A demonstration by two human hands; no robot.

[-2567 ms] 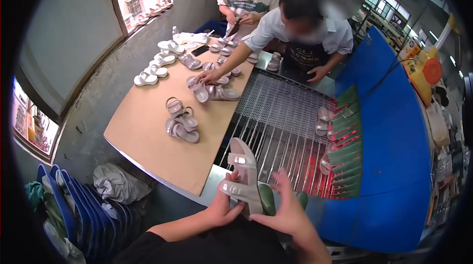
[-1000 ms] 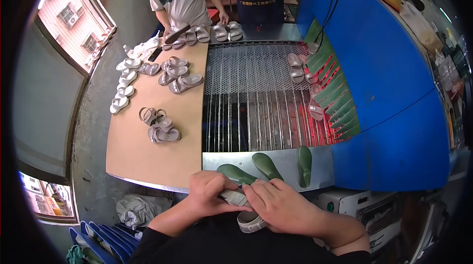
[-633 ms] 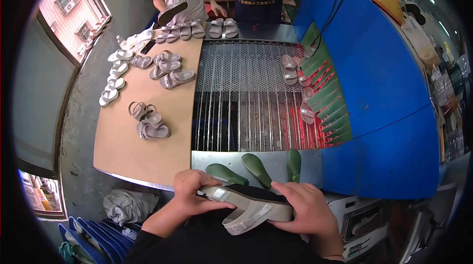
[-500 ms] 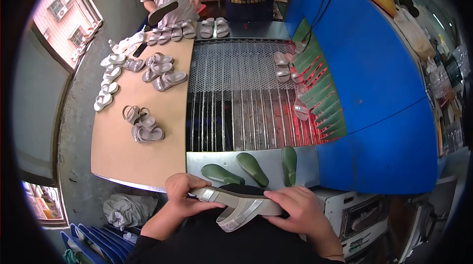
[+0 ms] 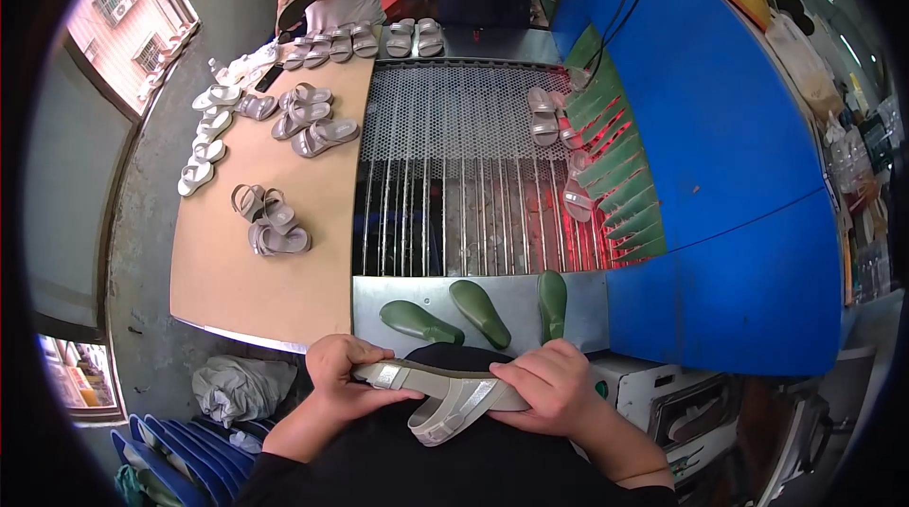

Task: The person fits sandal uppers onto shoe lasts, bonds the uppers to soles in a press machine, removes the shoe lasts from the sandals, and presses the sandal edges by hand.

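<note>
A light grey sandal (image 5: 459, 391) is held sideways in front of my body, its sole edge up and its straps hanging below. My left hand (image 5: 346, 379) pinches one end between thumb and fingers. Around the other end are the fingers and thumb of my right hand (image 5: 549, 387). Just beyond the sandal, on the metal ledge (image 5: 369, 294), lie a green shoe last (image 5: 419, 321), a second green last (image 5: 479, 314) and a third green last (image 5: 552, 306).
Sandals (image 5: 279, 223) and white sandals (image 5: 196, 177) stand on the tan table (image 5: 312, 289). More sandals lie on the metal grating (image 5: 454, 119) beside green flaps (image 5: 625, 185) and a blue housing (image 5: 748, 185). Two people stand at the far side, each holding a sole-shaped piece.
The sandal was upright in my left hand, with my right hand open beside it. Now it is turned sideways and held in both hands. The co-worker's arm has left the table.
</note>
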